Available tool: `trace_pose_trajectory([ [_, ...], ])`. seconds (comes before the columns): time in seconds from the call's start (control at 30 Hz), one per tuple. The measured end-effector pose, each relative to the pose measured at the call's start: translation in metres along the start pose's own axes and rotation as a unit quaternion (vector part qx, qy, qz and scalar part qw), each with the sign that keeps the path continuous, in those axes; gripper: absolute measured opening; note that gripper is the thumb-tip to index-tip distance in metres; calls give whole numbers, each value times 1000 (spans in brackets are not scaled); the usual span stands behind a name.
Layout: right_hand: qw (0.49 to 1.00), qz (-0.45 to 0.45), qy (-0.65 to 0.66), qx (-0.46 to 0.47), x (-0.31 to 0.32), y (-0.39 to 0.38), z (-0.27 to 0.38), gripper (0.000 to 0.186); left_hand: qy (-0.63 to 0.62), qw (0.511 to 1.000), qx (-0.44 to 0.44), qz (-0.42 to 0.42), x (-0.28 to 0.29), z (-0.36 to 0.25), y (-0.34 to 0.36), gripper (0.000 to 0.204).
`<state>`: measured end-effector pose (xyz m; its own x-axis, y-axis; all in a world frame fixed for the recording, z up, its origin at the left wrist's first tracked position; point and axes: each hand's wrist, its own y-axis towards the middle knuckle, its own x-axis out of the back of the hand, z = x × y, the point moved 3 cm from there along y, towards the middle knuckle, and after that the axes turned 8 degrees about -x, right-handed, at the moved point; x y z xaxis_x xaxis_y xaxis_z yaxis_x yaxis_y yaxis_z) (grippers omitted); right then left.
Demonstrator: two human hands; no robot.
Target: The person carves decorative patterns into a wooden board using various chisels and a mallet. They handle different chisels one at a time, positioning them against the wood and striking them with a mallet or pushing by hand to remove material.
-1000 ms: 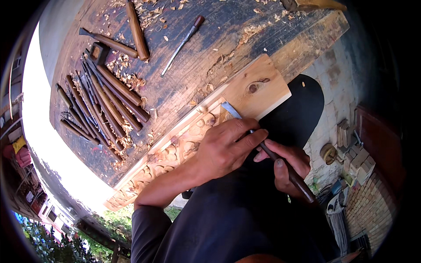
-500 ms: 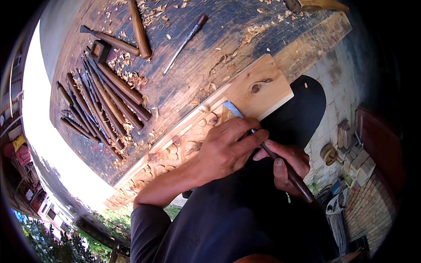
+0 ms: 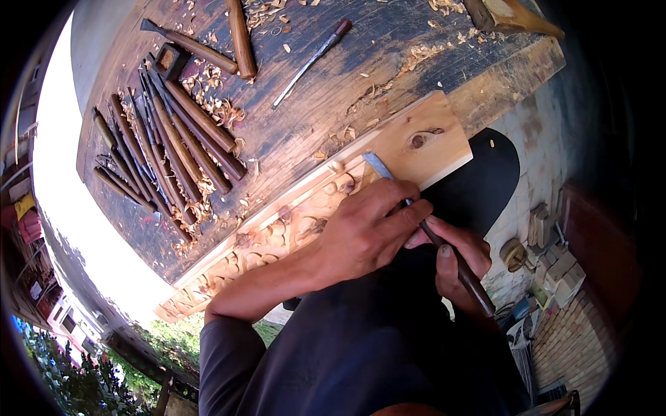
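Along the near edge of the worktable (image 3: pixel 291 135), a pale wooden board (image 3: pixel 409 156) lies slantwise before you; its upper-right end is smooth and flat with one round, dark knot and one small dark streak beside it, the remainder cut into rounded, leafy-looking relief with a plain raised strip along the far side. One chisel (image 3: pixel 440 243) is in use: bright, slightly curved metal blade, dark rounded handle; its tip sits over the board where carved and plain surfaces meet; contact with the wood cannot be told. Your two hands share it; your left hand (image 3: pixel 371 225) has its fingers closed around the shaft behind the blade, your right hand (image 3: pixel 463 256) pinches the handle farther back between thumb and fingers.

Tabletop: scratched, dark-stained planks with visible grain; curled, papery wood shavings (image 3: pixel 225 111) strewn about, too many to count. Loose tools: one slender tool (image 3: pixel 312 64) with a reddish-brown handle, lying apart; one flat-bladed chisel (image 3: pixel 191 48); one thick wooden handle (image 3: pixel 241 38) touching it at its lower end; one dark, square-sided block (image 3: pixel 168 61); left of these, a fanned group of tools (image 3: pixel 163 142), at least ten, overlapping, exact count unclear; far right, one chunky yellowish wood piece (image 3: pixel 517 17).
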<state>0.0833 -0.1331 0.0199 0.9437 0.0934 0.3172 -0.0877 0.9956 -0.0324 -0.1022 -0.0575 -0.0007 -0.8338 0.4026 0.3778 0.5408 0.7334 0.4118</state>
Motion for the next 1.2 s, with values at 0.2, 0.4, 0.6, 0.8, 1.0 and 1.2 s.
trace_pose_trajectory([
  [0.2,999,10,-7,35,0,5,-4,38,1,1000,-11,-16,0,3,0,35],
  [0.4,988,-10,-64,139,3,-5,6,43,30,993,-116,6,1,-4,-2,40],
  [0.6,996,35,-54,67,5,-8,9,43,30,994,-100,-2,-3,0,-6,38],
  [0.8,998,37,-50,19,6,-5,11,44,19,997,-69,-11,-1,2,-4,34],
  [1.0,998,30,-47,18,5,-2,14,43,11,998,-52,-24,0,2,-4,33],
  [1.2,997,19,-60,37,4,6,24,41,3,999,-40,-26,3,0,-1,35],
])
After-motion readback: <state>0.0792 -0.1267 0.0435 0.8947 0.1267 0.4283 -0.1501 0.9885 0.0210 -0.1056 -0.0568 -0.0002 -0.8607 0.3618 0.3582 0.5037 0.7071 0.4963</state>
